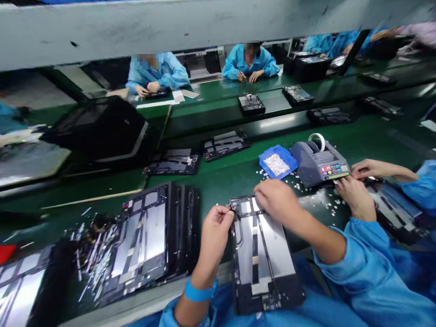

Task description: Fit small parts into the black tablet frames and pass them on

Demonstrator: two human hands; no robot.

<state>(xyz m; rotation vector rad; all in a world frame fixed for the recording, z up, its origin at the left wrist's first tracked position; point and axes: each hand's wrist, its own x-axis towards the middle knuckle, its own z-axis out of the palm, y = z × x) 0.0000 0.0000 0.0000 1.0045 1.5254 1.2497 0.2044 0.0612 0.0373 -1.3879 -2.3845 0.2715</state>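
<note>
Two hands pinch the panel's (262, 254) far end, left (218, 227) and right (277, 200); its long axis runs away across the green worktop (231, 177).

The scene is evenly and brightly lit from overhead, with cool white light. Long pale reflections of ceiling lamps streak the glossy green conveyor belt (282, 120) and the far benches. The metal plates of the tablet back frame (262, 254) and the stack of frames (150, 236) beside it throw back a soft grey sheen, with no harsh glare. Shadows are faint and short under the left hand (216, 227) and right hand (277, 200). The wide lens bends straight lines strongly toward the edges; the overhead beam (170, 27) curves. The left margin smears with motion blur, and the far right corner is soft. Faces opposite are pixelated.
</note>
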